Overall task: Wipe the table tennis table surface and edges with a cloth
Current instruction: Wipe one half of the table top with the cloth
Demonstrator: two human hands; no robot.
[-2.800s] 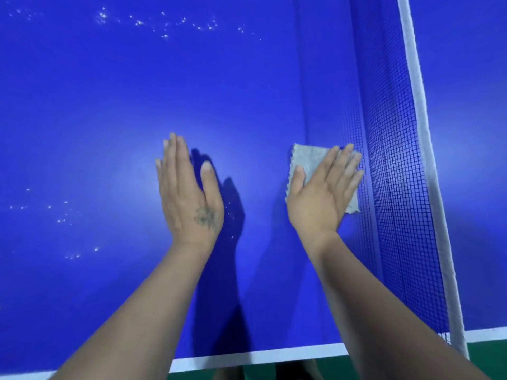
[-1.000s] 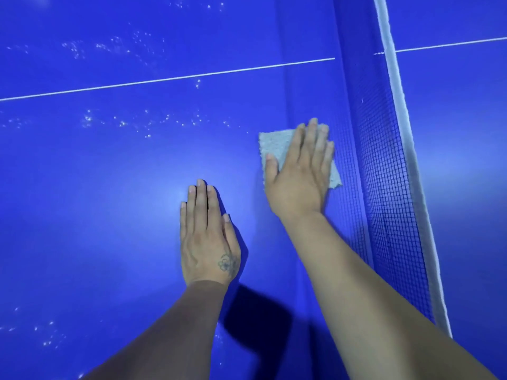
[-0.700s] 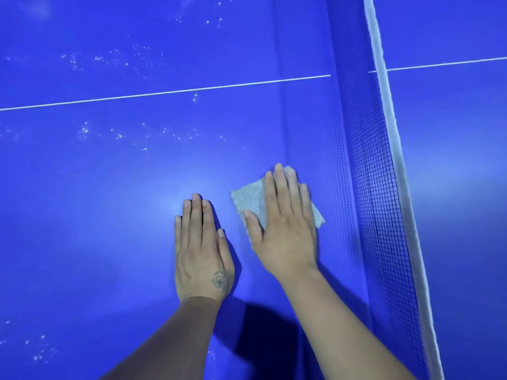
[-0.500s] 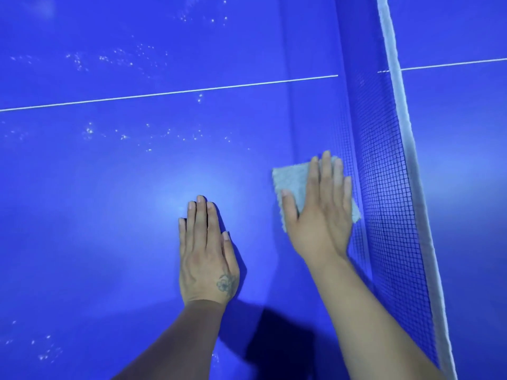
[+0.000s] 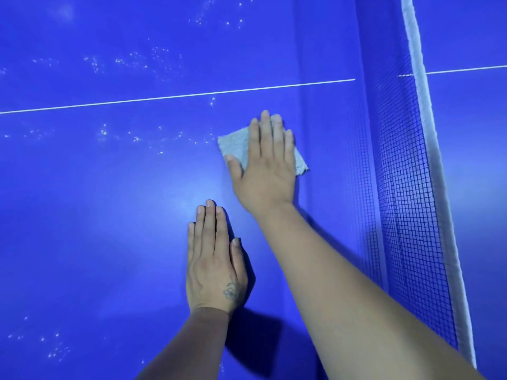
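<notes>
The blue table tennis table (image 5: pixel 104 193) fills the view. A small grey cloth (image 5: pixel 236 145) lies flat on it, just below the white centre line (image 5: pixel 175 96). My right hand (image 5: pixel 264 168) presses on the cloth with straight fingers and covers most of it. My left hand (image 5: pixel 214 259) rests flat on the bare surface, nearer to me and slightly left, apart from the cloth. White specks (image 5: pixel 131 137) dot the surface to the left of the cloth.
The dark mesh net (image 5: pixel 403 187) with its white top band (image 5: pixel 433 171) runs along the right side, close to my right arm. More white specks (image 5: pixel 153 57) lie beyond the centre line and at the lower left (image 5: pixel 52 352).
My right hand slid the cloth away from the net, leftward and farther from me, toward the centre line. My left hand stayed flat in the same spot.
</notes>
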